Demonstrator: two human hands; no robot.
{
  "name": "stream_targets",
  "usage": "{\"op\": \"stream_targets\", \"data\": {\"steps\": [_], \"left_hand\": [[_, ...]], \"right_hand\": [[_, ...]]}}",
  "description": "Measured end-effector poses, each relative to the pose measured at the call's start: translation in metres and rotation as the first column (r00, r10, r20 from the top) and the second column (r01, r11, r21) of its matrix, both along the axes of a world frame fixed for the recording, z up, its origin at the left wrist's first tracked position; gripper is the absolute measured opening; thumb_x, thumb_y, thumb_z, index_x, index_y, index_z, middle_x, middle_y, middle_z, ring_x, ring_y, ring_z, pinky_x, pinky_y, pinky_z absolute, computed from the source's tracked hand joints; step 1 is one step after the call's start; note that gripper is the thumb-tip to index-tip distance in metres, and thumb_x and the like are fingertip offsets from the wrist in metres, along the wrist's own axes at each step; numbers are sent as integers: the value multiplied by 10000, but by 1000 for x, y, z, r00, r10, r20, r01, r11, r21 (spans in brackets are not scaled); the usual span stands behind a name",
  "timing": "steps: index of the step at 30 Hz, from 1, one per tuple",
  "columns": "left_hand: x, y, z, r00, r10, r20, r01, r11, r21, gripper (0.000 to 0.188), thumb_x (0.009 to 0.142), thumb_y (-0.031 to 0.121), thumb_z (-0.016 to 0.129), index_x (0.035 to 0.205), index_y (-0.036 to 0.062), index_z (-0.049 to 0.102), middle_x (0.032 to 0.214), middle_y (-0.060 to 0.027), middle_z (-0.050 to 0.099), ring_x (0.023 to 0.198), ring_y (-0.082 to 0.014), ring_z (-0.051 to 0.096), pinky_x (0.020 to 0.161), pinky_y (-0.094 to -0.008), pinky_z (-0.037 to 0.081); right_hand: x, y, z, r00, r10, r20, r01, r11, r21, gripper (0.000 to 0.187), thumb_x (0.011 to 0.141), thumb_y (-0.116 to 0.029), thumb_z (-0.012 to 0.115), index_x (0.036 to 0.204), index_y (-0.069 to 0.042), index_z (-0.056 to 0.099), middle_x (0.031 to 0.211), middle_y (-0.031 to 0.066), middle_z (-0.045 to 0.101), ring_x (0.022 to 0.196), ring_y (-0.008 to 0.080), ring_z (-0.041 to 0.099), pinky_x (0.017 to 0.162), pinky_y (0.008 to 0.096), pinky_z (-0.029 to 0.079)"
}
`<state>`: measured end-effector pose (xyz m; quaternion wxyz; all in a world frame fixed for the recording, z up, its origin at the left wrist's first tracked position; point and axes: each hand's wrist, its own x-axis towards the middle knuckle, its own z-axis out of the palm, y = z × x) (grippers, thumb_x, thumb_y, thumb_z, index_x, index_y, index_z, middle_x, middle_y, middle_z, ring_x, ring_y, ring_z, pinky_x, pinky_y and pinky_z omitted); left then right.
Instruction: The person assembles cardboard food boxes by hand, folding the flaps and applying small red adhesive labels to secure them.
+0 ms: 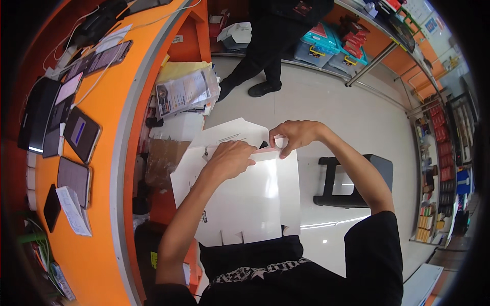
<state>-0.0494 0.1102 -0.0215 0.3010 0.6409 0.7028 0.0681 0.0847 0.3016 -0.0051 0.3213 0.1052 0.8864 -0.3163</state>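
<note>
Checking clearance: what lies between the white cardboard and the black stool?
In the head view, only pale floor shows between the white cardboard and black stool.

the white cardboard (250, 196) i'm holding is carrying lines of print (232, 138) on its far flap (229, 128) and a dark printed block (204, 216) near its left edge. a plastic-covered leaflet (185, 95) is showing dense print, and a white sticker (177, 39) is bearing lettering on an orange panel (191, 48). i'm finding everything too small to read.

Shop, by appearance: orange counter (106, 173) with phones (81, 135), left of left grip (234, 159); stocked shelves (427, 243), right of right grip (295, 137).
</note>
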Motion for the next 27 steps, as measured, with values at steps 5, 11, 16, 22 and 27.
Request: {"op": "stream_targets", "data": {"steps": [5, 11, 16, 22, 27], "left_hand": [[-4, -2, -14, 1000, 16, -3, -16, 1000, -15, 242, 865, 219, 657, 1020, 32, 665, 949, -178, 669, 943, -339, 640, 842, -443, 482], [-5, -23, -37, 993, 114, 23, -116, 988, 102, 178, 859, 156, 617, 972, 26, 659, 848, -186, 662, 934, -344, 642, 848, -438, 489], [25, -40, -71, 948, 170, -269, -45, 909, 415, 151, 786, 141, 593, 878, 36, 650, 812, -95, 671, 908, -259, 642, 802, -394, 497], [32, -38, -83, 919, 232, -319, -77, 899, 431, 111, 795, 140, 579, 839, 62, 645, 799, -56, 661, 910, -212, 615, 763, -351, 472], [16, -33, -82, 922, 256, -291, -61, 838, 543, 208, 793, 217, 648, 927, 60, 672, 1030, -111, 642, 1062, -240, 560, 882, -405, 435]], "right_hand": [[6, -8, -23, 959, 167, -227, -122, 972, 201, 450, 672, -167, 749, 1097, -57, 646, 928, 199, 651, 907, 340, 633, 809, 427, 500], [15, -68, -32, 964, 144, -223, -17, 872, 489, 333, 762, -5, 588, 1092, 30, 617, 831, 260, 619, 863, 356, 643, 744, 424, 533], [55, -94, -74, 788, 237, -568, 160, 812, 562, 354, 775, -14, 545, 1109, 101, 551, 1019, 285, 631, 952, 379, 650, 807, 416, 546], [65, -106, -115, 703, 249, -666, 315, 730, 606, 413, 786, 16, 560, 1184, 117, 519, 1174, 275, 600, 1120, 395, 597, 948, 438, 512], [61, -102, -109, 693, 200, -692, 329, 766, 552, 440, 807, 53, 553, 1233, 128, 470, 1177, 268, 600, 1153, 383, 578, 964, 444, 502]]}}
